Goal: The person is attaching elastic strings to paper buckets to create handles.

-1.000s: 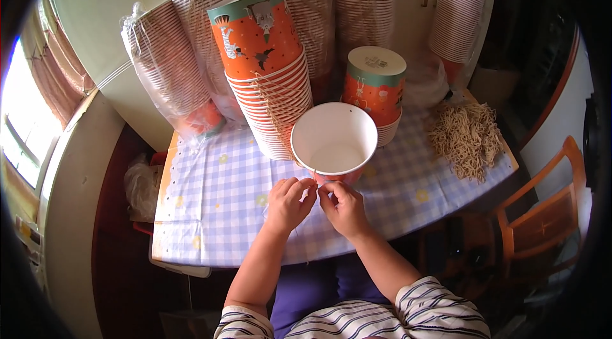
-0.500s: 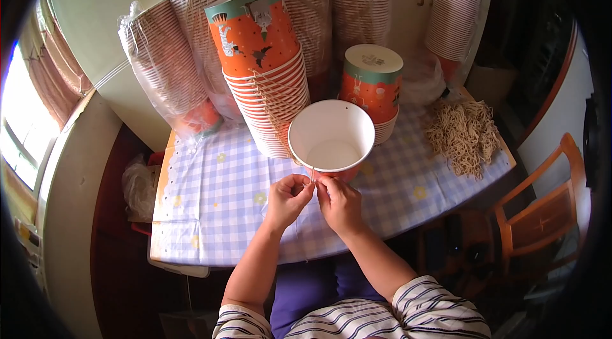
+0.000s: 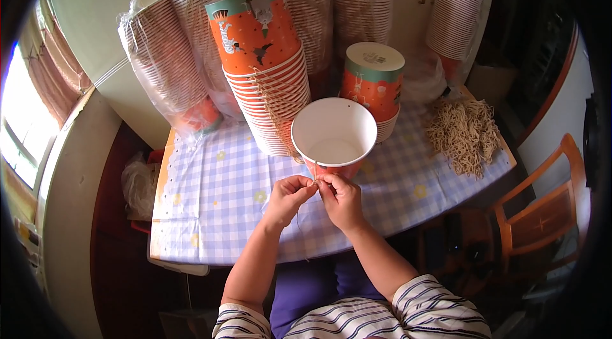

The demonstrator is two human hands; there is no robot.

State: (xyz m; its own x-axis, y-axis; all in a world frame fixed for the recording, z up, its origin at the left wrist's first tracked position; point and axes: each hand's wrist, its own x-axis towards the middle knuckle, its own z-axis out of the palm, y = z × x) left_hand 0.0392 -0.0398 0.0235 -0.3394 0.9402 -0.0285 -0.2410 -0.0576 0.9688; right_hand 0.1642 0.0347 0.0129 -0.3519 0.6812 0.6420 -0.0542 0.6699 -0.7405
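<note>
Just in front of me stands an orange paper bucket (image 3: pixel 335 144), its white inside facing up. A thin tan string (image 3: pixel 316 169) runs from the bucket's near rim down to my fingers, and a loose end hangs below them. My left hand (image 3: pixel 290 197) is closed in a pinch on this string. Close beside it, fingertips almost meeting, my right hand (image 3: pixel 340 200) also pinches the string. Whether there is a knot between the fingertips is too small to tell.
Behind the bucket rise a tall stack of upturned orange buckets (image 3: pixel 264 78) with strings down its side and a shorter stack (image 3: pixel 373 84). Bagged bucket stacks (image 3: pixel 162 58) line the back. A heap of tan strings (image 3: pixel 464 135) lies right on the checked tablecloth (image 3: pixel 210 211). A wooden chair (image 3: pixel 539 211) stands right.
The bucket has shifted slightly right and away from me. Both hands have moved a little with the string, still pinching it, and its loose end hangs more visibly below.
</note>
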